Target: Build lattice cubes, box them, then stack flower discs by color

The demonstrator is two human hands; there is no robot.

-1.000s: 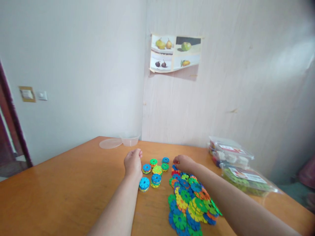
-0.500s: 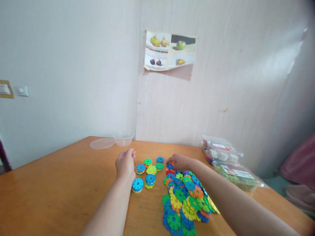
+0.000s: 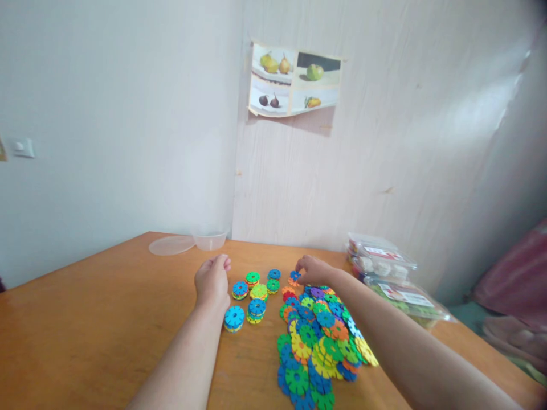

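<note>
My left hand is closed, held just left of several short stacks of slotted plastic discs; whatever its fingers may hold is hidden. The nearest stack has a light blue disc on top. Others carry a blue disc, a yellow-green disc and a green disc. At the far edge of a loose multicoloured disc pile, my right hand has its fingers bent and pinched at a small blue disc. An orange disc shows just below that one.
A clear plastic tub and its round lid stand at the table's back left. Stacked clear food boxes occupy the right side, beside my right forearm. A sheet of fruit pictures hangs on the wall behind the wooden table.
My right hand has shifted slightly away from me and to the right, with the blue disc moving along at its fingertips. The left hand stays closed. The view has turned a little.
</note>
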